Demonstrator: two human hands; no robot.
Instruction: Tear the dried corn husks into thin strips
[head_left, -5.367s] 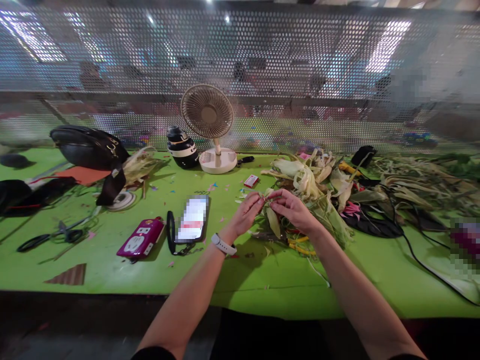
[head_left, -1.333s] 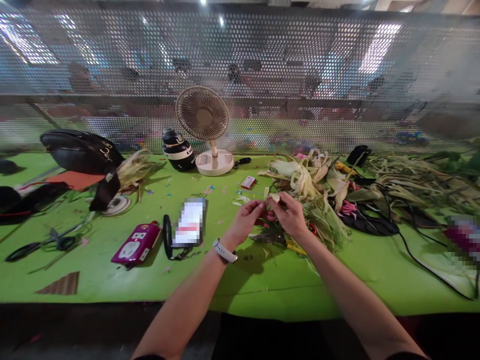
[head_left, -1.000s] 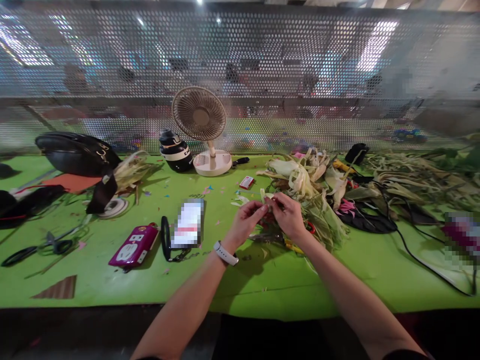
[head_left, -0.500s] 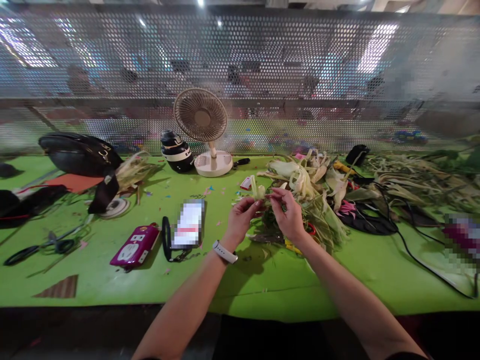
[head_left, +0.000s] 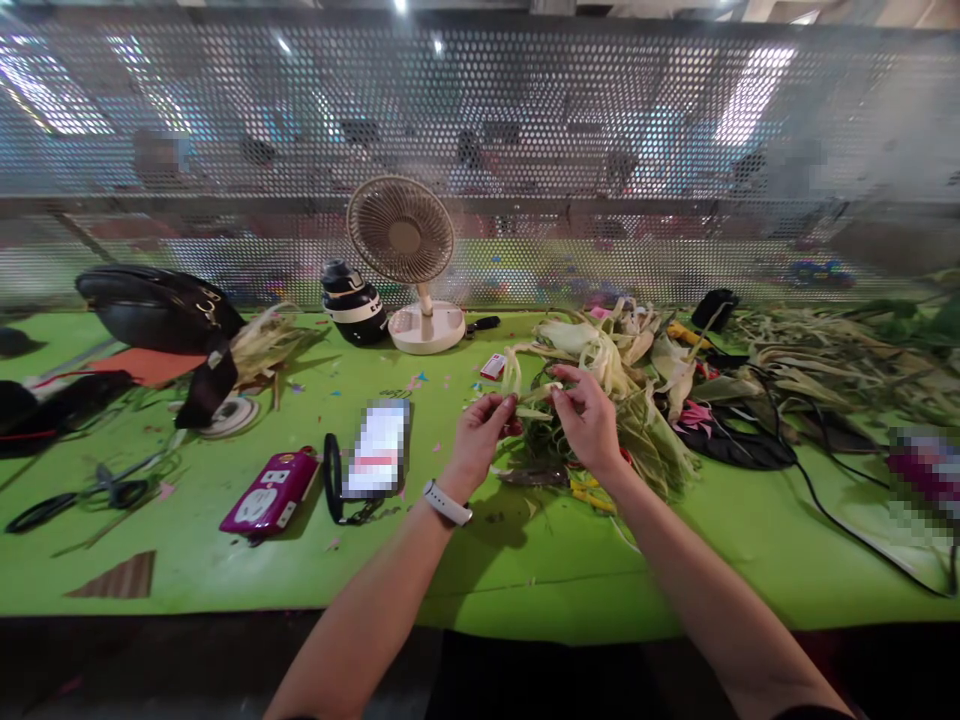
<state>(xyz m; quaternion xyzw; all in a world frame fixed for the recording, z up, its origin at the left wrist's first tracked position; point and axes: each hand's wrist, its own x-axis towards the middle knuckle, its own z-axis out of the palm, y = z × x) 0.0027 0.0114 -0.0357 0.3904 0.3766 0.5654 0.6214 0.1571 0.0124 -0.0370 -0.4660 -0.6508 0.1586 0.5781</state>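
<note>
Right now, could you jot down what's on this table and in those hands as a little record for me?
Left hand: pinches a pale husk strip
Right hand: fingertips at or near the strip; grip unclear
Left wrist: white band
Table: green
Beyond right hand: husk pile
Left of hands: phone, purple socket block, scissors
Toward back: fan, with a bottle to its left
Far left: black bag
Behind table: perforated screen

The husk strip [head_left: 512, 369] is pale yellowish green, the table [head_left: 262, 582] lime green, the left power socket [head_left: 271, 492] purple, the near-left triangle [head_left: 120, 579] striped brown; the hazy far screen [head_left: 517, 75] seems dotted grey.
</note>
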